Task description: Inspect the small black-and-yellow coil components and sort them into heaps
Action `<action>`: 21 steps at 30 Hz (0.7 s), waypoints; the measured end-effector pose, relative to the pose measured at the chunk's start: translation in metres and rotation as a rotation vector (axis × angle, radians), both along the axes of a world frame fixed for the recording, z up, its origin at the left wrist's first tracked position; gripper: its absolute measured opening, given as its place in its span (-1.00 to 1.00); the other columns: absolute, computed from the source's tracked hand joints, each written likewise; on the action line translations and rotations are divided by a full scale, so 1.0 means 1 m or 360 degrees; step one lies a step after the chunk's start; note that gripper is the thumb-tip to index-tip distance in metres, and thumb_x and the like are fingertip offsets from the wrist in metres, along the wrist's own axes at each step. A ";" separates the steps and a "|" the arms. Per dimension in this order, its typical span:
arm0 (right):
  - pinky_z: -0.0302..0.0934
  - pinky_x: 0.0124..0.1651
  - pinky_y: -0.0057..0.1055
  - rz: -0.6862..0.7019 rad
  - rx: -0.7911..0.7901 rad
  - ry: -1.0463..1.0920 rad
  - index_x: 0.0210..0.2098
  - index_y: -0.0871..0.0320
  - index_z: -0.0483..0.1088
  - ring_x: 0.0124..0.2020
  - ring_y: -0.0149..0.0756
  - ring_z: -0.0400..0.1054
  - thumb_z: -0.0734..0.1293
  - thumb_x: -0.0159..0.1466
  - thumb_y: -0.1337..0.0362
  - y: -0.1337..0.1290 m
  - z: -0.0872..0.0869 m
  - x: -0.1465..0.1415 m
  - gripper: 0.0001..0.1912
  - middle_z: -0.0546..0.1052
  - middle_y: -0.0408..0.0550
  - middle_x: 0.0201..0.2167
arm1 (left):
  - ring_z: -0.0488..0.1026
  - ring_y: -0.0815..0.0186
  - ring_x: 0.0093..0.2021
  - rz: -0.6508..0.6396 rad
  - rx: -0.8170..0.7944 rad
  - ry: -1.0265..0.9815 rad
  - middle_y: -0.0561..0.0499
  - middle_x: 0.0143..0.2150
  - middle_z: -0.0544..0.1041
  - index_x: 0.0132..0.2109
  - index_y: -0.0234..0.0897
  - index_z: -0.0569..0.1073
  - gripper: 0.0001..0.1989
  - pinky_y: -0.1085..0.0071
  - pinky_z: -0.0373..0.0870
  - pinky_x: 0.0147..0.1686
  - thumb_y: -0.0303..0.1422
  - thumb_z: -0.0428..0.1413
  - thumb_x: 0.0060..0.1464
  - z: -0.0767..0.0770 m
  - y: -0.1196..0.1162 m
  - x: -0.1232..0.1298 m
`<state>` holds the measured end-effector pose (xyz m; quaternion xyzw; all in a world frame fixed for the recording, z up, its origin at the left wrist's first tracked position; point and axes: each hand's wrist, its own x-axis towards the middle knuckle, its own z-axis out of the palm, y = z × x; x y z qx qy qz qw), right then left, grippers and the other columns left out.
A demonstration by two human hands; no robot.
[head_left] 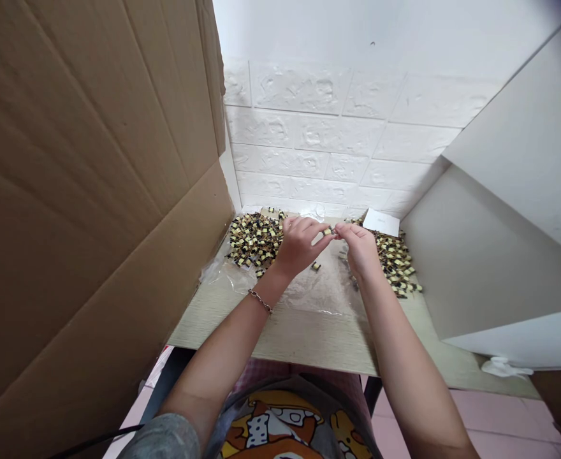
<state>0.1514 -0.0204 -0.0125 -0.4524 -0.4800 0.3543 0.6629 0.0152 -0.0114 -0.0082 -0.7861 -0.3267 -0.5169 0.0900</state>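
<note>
Thumb and index finger of my left hand (304, 242) pinch a small yellow-and-black coil transformer (327, 232) above the table. My right hand (361, 247) is closed at the right end of the same transformer, its fingertips pressed together there; the exact part they grip is too small to make out. Left of my left hand lies a heap of similar transformers (254, 239), many with thin brownish wires. Another heap (398, 264) spreads beside and behind my right hand. One loose transformer (315, 266) rests on clear plastic between my wrists.
Clear plastic sheeting (316, 299) covers part of the light wooden table (309, 341). Tall cardboard (166, 210) walls the left side; a grey-white panel (491, 255) stands on the right. A white card (380, 222) lies on the right heap. Behind is a white brick-patterned wall (309, 131).
</note>
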 end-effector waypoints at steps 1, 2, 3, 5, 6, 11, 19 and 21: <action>0.09 -0.29 -0.43 0.0015 -0.0003 0.0002 -0.70 0.18 0.34 -0.49 -0.43 0.24 0.35 -0.04 0.19 0.000 0.000 0.000 -0.78 0.40 -0.19 -0.62 | 0.34 0.38 -0.28 -0.0013 -0.0010 -0.0007 0.08 -0.38 0.46 -0.29 -0.23 0.42 -0.80 0.36 0.06 -0.12 -0.21 0.04 0.03 0.000 0.000 0.000; 0.09 -0.30 -0.43 0.0025 -0.0009 0.0002 -0.70 0.18 0.34 -0.50 -0.43 0.23 0.34 -0.04 0.19 0.000 0.000 -0.001 -0.78 0.39 -0.19 -0.63 | 0.34 0.38 -0.28 -0.0028 -0.0019 -0.0011 0.08 -0.37 0.46 -0.29 -0.23 0.42 -0.80 0.36 0.06 -0.11 -0.21 0.03 0.03 0.000 0.000 0.000; 0.09 -0.31 -0.44 0.0034 -0.0016 -0.0003 -0.70 0.18 0.34 -0.51 -0.44 0.22 0.34 -0.04 0.18 0.000 0.000 -0.002 -0.78 0.38 -0.19 -0.64 | 0.34 0.38 -0.27 -0.0039 -0.0023 -0.0017 0.08 -0.36 0.46 -0.28 -0.23 0.41 -0.80 0.36 0.06 -0.11 -0.21 0.03 0.04 0.000 0.000 0.000; 0.08 -0.33 -0.45 0.0044 -0.0027 -0.0016 -0.70 0.18 0.33 -0.53 -0.45 0.20 0.34 -0.04 0.18 -0.001 0.001 -0.003 -0.77 0.35 -0.20 -0.66 | 0.34 0.38 -0.25 -0.0057 -0.0028 -0.0021 0.07 -0.34 0.47 -0.27 -0.24 0.41 -0.80 0.37 0.07 -0.11 -0.22 0.02 0.05 0.000 -0.001 0.000; 0.07 -0.34 -0.45 0.0050 -0.0030 -0.0023 -0.70 0.19 0.33 -0.53 -0.46 0.19 0.34 -0.04 0.17 -0.002 0.002 -0.004 -0.76 0.34 -0.21 -0.67 | 0.33 0.38 -0.25 -0.0065 -0.0028 -0.0018 0.07 -0.33 0.46 -0.27 -0.24 0.40 -0.80 0.37 0.07 -0.12 -0.22 0.02 0.05 0.000 -0.001 0.000; 0.03 -0.40 -0.48 0.0014 -0.0032 -0.0167 -0.69 0.19 0.31 -0.56 -0.48 0.13 0.33 -0.03 0.15 -0.004 0.005 -0.003 -0.75 0.30 -0.23 -0.68 | 0.32 0.36 -0.23 -0.0045 -0.0039 0.0071 0.05 -0.30 0.46 -0.24 -0.24 0.39 -0.78 0.35 0.07 -0.11 -0.21 -0.02 0.08 -0.002 0.000 0.000; 0.05 -0.30 -0.38 -0.0474 0.0083 -0.0993 -0.62 0.18 0.33 -0.50 -0.39 0.20 0.23 0.08 0.15 -0.011 0.010 -0.001 -0.74 0.34 -0.18 -0.63 | 0.32 0.34 -0.21 0.0077 0.0094 0.0359 0.03 -0.27 0.44 -0.19 -0.25 0.34 -0.76 0.29 0.04 -0.04 -0.23 -0.11 0.13 -0.004 0.002 -0.002; 0.05 -0.22 -0.32 -0.0581 0.0118 -0.1147 -0.62 0.17 0.33 -0.46 -0.36 0.23 0.22 0.10 0.15 -0.013 0.011 -0.003 -0.73 0.38 -0.16 -0.59 | 0.31 0.34 -0.21 0.0082 0.0123 0.0396 0.02 -0.27 0.43 -0.19 -0.26 0.33 -0.77 0.30 0.04 -0.02 -0.24 -0.11 0.14 -0.005 0.002 -0.002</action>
